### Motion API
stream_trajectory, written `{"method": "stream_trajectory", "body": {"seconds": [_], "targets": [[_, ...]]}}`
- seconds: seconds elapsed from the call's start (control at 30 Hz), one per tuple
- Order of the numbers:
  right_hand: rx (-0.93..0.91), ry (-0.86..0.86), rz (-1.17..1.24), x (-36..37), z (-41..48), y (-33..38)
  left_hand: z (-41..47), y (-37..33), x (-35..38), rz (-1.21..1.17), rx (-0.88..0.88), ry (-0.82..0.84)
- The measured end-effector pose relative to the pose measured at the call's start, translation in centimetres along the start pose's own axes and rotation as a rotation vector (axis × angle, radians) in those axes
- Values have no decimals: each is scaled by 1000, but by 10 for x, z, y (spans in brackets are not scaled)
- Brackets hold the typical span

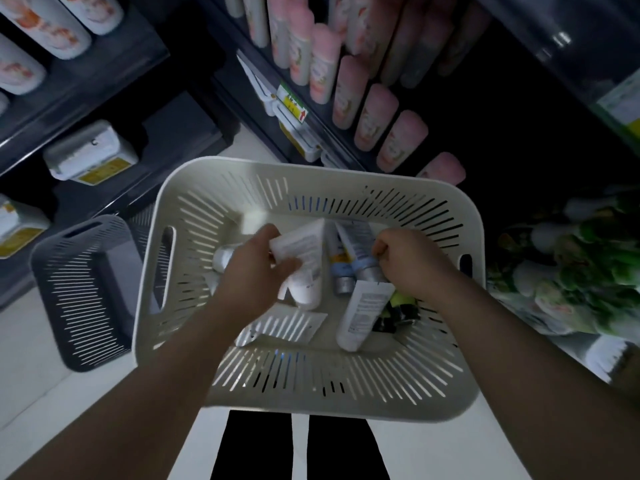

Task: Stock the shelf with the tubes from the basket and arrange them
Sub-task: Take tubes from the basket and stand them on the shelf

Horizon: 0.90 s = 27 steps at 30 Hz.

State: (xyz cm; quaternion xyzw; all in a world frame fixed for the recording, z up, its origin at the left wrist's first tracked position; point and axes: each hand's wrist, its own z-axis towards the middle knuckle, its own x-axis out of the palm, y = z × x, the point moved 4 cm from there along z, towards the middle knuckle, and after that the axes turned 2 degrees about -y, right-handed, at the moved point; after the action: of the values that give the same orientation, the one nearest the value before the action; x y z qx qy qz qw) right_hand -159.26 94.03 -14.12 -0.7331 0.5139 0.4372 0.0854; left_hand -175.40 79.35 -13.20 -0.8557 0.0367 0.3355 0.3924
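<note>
A white slotted basket [194, 209] sits on the floor in front of me with several tubes in it. My left hand [256, 268] is inside it and grips a white tube [301, 244] between thumb and fingers. My right hand [405, 261] is also in the basket, its fingers curled round a blue and silver tube [358, 244]. A second blue and silver tube [337, 268] lies beside that one. Another white tube [360, 313] lies near the basket's front, with dark and yellow packs [398, 310] under my right wrist. Above stands the dark shelf [311, 109] with pink tubes [377, 112] in rows.
A grey slotted basket [86, 289] stands on the floor to the left. White boxes [90, 154] sit on the left shelving. Green and white packs [581, 268] fill the lower right shelf. My dark trouser legs [256, 445] show below the white basket.
</note>
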Motion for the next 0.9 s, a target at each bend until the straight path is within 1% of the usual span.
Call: {"method": "stream_trajectory", "body": {"seconds": [0.07, 0.1, 0.2, 0.3, 0.43, 0.6, 0.77, 0.9], "targets": [[-15, 13, 24, 1, 2, 8, -6, -4, -21, -71, -11, -86], [-30, 5, 41, 2, 2, 13, -9, -5, -30, -66, -1, -118], [-63, -10, 67, 8, 3, 24, -19, -7, -51, 10, 52, -172], [-107, 26, 62, 20, 7, 32, -29, -2, -67, 119, 62, -214], [-165, -9, 85, 30, 16, 46, -41, 12, -78, 132, -25, -215], [-209, 50, 84, 50, 42, 69, -53, 16, -78, 145, -32, -206], [-252, 113, -15, 63, 60, 85, -51, 22, -74, 100, -26, -208], [-258, 157, -206, 77, 71, 88, -47, 29, -70, 89, -14, -193]]}}
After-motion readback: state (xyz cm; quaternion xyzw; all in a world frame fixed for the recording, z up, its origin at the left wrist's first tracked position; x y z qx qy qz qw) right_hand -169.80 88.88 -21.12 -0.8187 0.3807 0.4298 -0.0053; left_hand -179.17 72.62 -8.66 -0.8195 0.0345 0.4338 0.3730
